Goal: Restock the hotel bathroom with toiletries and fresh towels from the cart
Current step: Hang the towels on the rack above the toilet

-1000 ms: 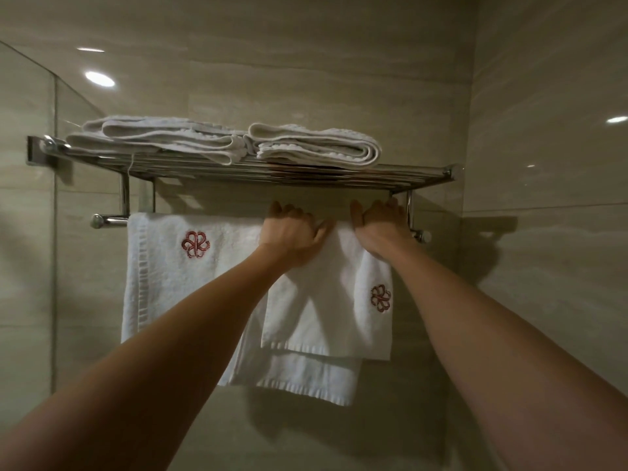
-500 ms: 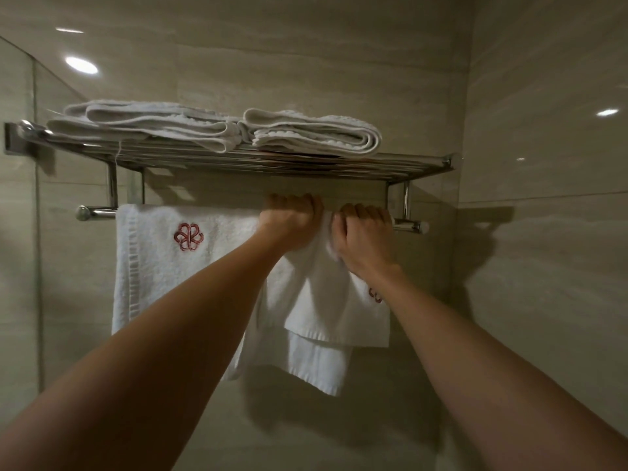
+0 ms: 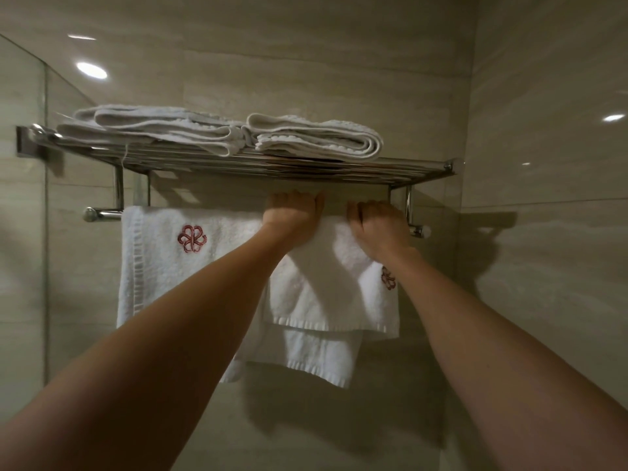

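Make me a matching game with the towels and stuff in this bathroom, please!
Things:
1. folded towels
2. large towel
3. small towel
4. glass panel

Places:
A. gripped by the left hand and right hand at the bar
B. far left of the picture
C. lying on top of the metal shelf
D. hanging on the bar's left part, red emblem in full view

Pairs: 1-C, 2-D, 3-A, 4-B.
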`<action>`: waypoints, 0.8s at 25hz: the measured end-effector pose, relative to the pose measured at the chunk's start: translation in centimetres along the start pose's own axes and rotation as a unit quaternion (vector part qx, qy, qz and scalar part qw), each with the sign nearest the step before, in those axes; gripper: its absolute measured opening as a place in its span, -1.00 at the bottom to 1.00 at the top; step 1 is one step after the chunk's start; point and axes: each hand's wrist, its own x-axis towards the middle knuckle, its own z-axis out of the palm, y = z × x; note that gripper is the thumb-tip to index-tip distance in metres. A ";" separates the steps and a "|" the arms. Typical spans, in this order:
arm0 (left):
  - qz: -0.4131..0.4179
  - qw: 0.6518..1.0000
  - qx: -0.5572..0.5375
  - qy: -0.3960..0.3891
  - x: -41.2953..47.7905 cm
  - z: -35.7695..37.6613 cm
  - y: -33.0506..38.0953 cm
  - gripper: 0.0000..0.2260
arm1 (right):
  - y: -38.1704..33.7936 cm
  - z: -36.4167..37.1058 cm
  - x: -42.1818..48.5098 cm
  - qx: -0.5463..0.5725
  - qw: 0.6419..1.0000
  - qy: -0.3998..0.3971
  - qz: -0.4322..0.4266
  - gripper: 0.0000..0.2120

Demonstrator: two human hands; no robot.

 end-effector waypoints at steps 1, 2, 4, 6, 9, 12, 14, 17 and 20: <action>-0.008 1.000 -0.010 -0.001 0.0 0.1 0.0 -0.47 | 0.0 0.1 0.1 0.005 1.000 0.001 0.004 -0.54; -0.010 1.000 -0.016 0.001 0.1 0.2 0.1 -0.46 | 0.2 0.2 0.2 0.003 1.000 0.007 0.003 -0.55; -0.006 1.000 -0.013 0.010 -0.1 0.1 0.5 -0.47 | 0.2 0.2 0.0 0.033 0.999 0.015 0.027 -0.59; 0.021 0.999 0.023 0.036 -0.7 0.1 0.7 -0.51 | -0.5 -0.1 -0.5 0.087 0.992 0.048 0.073 -0.59; 0.030 0.998 0.024 0.057 -2.4 0.2 1.2 -0.51 | -1.7 -0.2 -1.2 0.092 0.984 0.094 0.123 -0.62; 0.008 0.998 -0.003 0.061 -3.7 0.4 1.9 -0.57 | -2.2 0.0 -2.2 0.079 0.989 0.065 0.111 -0.56; -0.002 0.998 -0.015 0.054 -3.8 0.7 2.1 -0.60 | -2.5 0.2 -3.0 0.101 0.984 0.092 0.115 -0.59; -0.013 0.998 -0.028 0.061 -3.1 0.9 2.2 -0.63 | -2.2 0.6 -3.2 0.108 0.986 0.088 0.096 -0.59; -0.029 0.997 -0.020 0.066 -2.7 1.4 2.6 -0.61 | -0.8 0.5 -2.2 0.113 0.989 0.056 0.080 -0.56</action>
